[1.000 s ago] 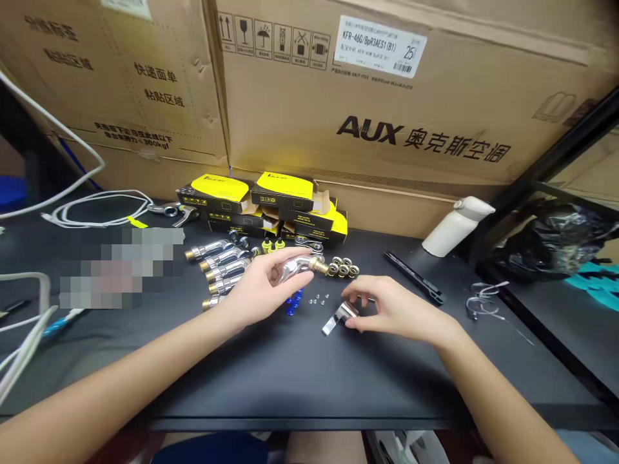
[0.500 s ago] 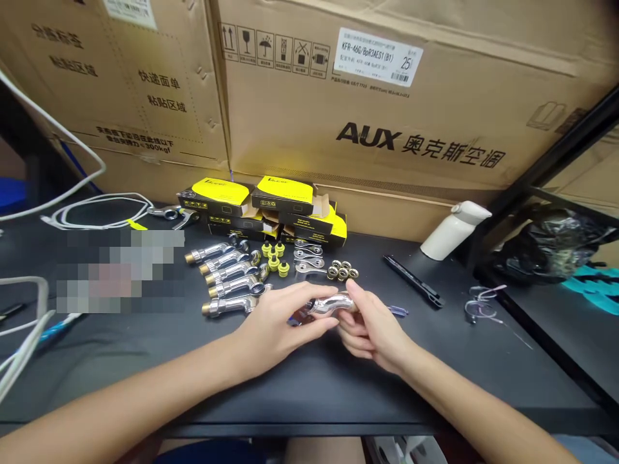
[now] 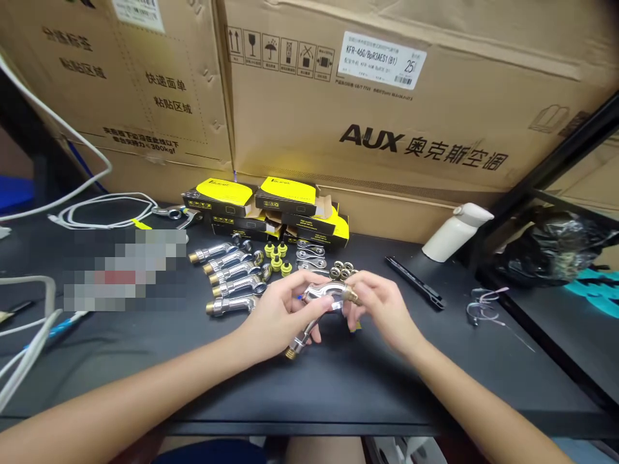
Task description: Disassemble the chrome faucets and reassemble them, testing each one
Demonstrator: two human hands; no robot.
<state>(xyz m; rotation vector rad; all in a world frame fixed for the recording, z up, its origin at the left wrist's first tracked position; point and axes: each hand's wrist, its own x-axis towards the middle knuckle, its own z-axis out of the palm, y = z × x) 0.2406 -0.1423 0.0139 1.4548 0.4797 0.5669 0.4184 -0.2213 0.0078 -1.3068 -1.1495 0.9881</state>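
Note:
My left hand (image 3: 285, 309) is closed around a chrome faucet body (image 3: 323, 291), whose brass-ended arm (image 3: 300, 340) points down toward the table's front. At the body's right end, my right hand (image 3: 382, 306) pinches a brass fitting (image 3: 352, 295). Left of my hands, several chrome pipe pieces with brass ends (image 3: 235, 285) lie in a row. Yellow-green plugs with black tops (image 3: 276, 261), flat chrome handles (image 3: 312, 261) and brass rings (image 3: 334, 274) sit just behind my hands.
Black-and-yellow boxes (image 3: 285, 196) are stacked before large cartons (image 3: 411, 96). A white bottle (image 3: 457, 232), a black pen-like tool (image 3: 414, 282) and clear-framed glasses (image 3: 483, 306) lie right. White cables (image 3: 104, 209) and a blurred patch are left.
The faucet body has turned in my hands, so its brass-ended arm and brass fitting now show. My right hand has moved slightly right, onto the fitting. The view has shifted a little.

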